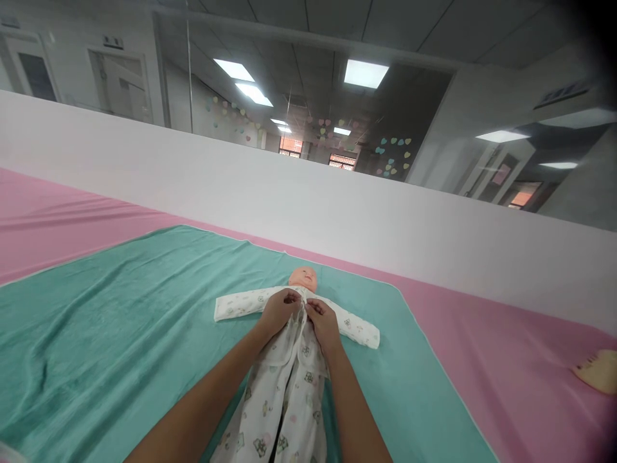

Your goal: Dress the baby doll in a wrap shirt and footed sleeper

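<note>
A baby doll [303, 278] lies on its back on a teal towel [120, 321], dressed in a white printed romper [289, 399] with sleeves spread to both sides. My left hand [279, 310] and my right hand [322, 321] rest on the doll's chest just below the chin. Both hands pinch the front edges of the romper, fingers curled, close together at the garment's opening.
The towel lies on a pink sheet [506, 373] covering a wide surface. A white panel [337, 212] runs along the far side, with glass above it. A pale object [598, 370] sits at the right edge on the pink sheet.
</note>
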`<state>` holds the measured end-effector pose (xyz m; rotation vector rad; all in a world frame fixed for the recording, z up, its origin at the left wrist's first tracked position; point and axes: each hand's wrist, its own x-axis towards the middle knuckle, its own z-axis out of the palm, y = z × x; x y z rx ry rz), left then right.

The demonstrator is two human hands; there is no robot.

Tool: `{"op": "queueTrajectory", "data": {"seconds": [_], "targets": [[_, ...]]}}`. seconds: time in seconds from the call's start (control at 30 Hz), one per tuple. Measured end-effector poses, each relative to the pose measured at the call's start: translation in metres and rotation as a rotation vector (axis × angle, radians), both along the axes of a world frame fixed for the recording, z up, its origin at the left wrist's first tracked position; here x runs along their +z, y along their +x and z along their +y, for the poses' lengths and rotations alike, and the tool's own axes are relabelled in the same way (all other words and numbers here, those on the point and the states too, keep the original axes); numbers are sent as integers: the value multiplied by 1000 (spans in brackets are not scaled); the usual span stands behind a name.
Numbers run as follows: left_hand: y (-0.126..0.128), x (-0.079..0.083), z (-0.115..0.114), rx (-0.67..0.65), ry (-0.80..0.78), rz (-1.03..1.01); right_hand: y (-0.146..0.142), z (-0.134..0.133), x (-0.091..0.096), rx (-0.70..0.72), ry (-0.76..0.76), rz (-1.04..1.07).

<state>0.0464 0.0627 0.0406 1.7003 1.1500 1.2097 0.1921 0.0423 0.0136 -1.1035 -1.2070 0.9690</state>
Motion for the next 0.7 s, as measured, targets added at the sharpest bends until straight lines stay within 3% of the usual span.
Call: {"op": "queueTrajectory", "data": {"seconds": [0.7], "targets": [[2,-5,1,10,37,-6,3,3,-7,-40,-3,42]]}}
